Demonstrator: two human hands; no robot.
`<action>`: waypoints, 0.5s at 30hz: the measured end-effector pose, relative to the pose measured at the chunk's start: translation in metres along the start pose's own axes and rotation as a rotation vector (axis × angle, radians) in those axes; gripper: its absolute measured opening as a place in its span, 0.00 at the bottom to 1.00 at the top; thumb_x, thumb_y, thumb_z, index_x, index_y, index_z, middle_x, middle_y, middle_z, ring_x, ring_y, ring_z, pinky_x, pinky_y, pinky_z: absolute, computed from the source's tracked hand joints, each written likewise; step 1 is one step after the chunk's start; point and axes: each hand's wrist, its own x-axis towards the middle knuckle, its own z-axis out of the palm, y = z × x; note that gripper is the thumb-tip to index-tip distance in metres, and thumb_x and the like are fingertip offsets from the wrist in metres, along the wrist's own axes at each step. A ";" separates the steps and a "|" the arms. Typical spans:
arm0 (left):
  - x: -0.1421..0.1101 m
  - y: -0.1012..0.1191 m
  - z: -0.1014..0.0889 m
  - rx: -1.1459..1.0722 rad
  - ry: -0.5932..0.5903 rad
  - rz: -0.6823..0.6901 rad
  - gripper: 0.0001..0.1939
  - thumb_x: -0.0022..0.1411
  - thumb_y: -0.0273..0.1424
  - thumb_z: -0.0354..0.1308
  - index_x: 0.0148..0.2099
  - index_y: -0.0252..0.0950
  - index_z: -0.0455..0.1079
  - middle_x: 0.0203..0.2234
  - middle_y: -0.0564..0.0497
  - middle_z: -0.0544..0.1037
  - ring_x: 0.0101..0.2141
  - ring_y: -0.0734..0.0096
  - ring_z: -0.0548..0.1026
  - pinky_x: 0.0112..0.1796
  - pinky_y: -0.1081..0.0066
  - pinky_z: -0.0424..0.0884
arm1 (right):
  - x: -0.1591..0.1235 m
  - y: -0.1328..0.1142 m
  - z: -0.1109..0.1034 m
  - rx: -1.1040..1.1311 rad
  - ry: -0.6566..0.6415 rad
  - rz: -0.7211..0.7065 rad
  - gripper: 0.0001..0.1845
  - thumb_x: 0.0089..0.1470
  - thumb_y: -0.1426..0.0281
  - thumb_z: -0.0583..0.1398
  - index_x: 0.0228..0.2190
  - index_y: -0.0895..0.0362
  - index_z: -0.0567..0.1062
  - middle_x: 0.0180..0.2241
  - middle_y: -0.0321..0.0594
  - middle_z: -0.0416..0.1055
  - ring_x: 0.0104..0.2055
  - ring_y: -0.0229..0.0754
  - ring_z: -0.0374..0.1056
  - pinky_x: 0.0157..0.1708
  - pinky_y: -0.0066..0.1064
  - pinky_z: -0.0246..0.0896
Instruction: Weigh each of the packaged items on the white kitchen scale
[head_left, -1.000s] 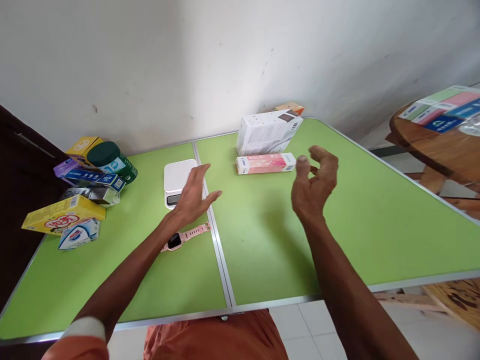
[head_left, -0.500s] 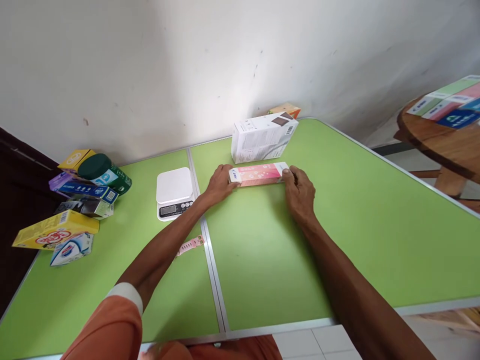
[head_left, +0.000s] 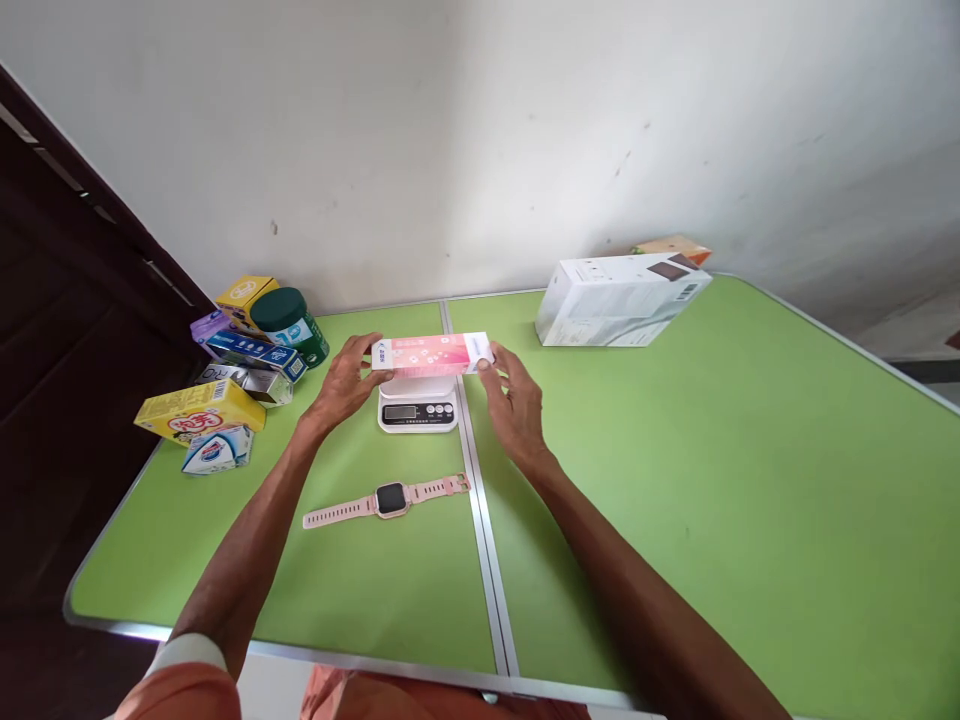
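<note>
The left hand (head_left: 346,382) and right hand (head_left: 517,405) clamp the two ends of one pink box (head_left: 431,352), over one scale (head_left: 417,413); whether those touch, I cannot tell. From the box, one watch (head_left: 391,499) lies at six o'clock, one white box (head_left: 619,302) between two and three, one jar (head_left: 287,322) and six packs (head_left: 259,385) around nine.

Much of your digital kitchen scale (head_left: 418,426) lies hidden.
Your pink-and-white carton (head_left: 427,354) masks most of its weighing platform (head_left: 417,389), so you can't tell whether the two touch; parts of your left hand (head_left: 343,386) and right hand (head_left: 516,405) vanish behind the carton's ends. The scale's button lettering is too small to read, as is the print on the large white box (head_left: 615,305), which hides the lower part of the orange box (head_left: 677,247). The edges cut off your right forearm (head_left: 637,590), left sleeve (head_left: 184,692) and the green table (head_left: 750,480).
</note>
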 end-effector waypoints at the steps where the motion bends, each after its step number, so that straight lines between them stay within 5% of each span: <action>1: -0.004 -0.009 -0.001 -0.014 0.000 -0.028 0.29 0.66 0.34 0.69 0.67 0.39 0.72 0.61 0.41 0.77 0.59 0.52 0.80 0.57 0.54 0.83 | 0.000 0.004 0.009 -0.009 -0.007 -0.003 0.43 0.67 0.36 0.57 0.64 0.57 0.78 0.63 0.59 0.78 0.64 0.62 0.75 0.61 0.59 0.75; 6: -0.012 -0.039 0.009 -0.148 -0.016 -0.115 0.32 0.66 0.43 0.69 0.68 0.38 0.72 0.63 0.38 0.77 0.60 0.50 0.80 0.58 0.52 0.82 | -0.004 0.019 0.028 -0.062 0.004 -0.036 0.40 0.68 0.38 0.57 0.61 0.57 0.78 0.61 0.58 0.79 0.63 0.60 0.76 0.61 0.58 0.74; 10: -0.016 -0.051 0.023 -0.263 0.038 -0.132 0.45 0.64 0.53 0.72 0.75 0.42 0.65 0.70 0.35 0.72 0.65 0.45 0.77 0.62 0.47 0.79 | -0.004 0.026 0.029 -0.061 0.065 -0.031 0.38 0.69 0.40 0.56 0.61 0.56 0.77 0.62 0.56 0.78 0.64 0.58 0.74 0.65 0.58 0.70; 15: -0.026 -0.074 0.052 -0.377 0.251 -0.216 0.44 0.76 0.65 0.45 0.80 0.42 0.56 0.74 0.32 0.67 0.70 0.46 0.73 0.66 0.46 0.73 | 0.003 0.042 0.025 0.048 0.154 0.137 0.45 0.68 0.33 0.49 0.58 0.58 0.78 0.57 0.57 0.80 0.61 0.57 0.77 0.65 0.57 0.70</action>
